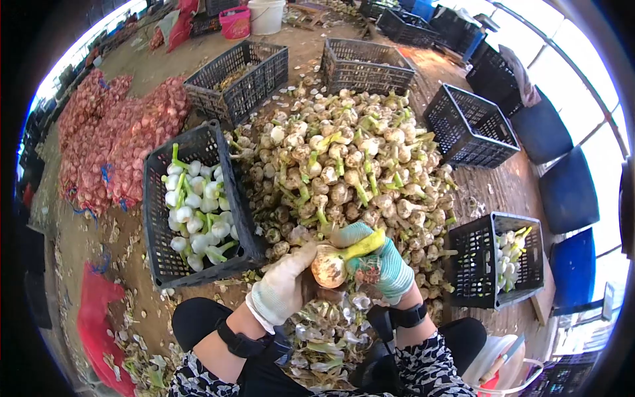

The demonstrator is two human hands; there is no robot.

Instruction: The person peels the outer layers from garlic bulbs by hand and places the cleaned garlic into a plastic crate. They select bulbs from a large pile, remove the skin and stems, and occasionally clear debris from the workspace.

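Observation:
My left hand [281,291], in a whitish glove, has its fingers closed on the left side of a brown-skinned garlic bulb [329,266]. My right hand [383,268], in a green-striped glove, is wrapped round the bulb's yellow-green stem, which points up and right. Just beyond both hands rises a large heap of unpeeled garlic [350,159]. Below them lie loose peeled skins [329,337] between the knees. White cleaned bulbs [198,205] with green stems fill part of the black crate [153,241] on the left.
At right, another black crate [473,271] holds some white garlic. Black crates [231,89] stand behind the heap and one [473,126] at its right. Red net sacks [126,145] lie far left. A white bucket [493,360] is beside the right knee, with blue chairs [572,264] beyond.

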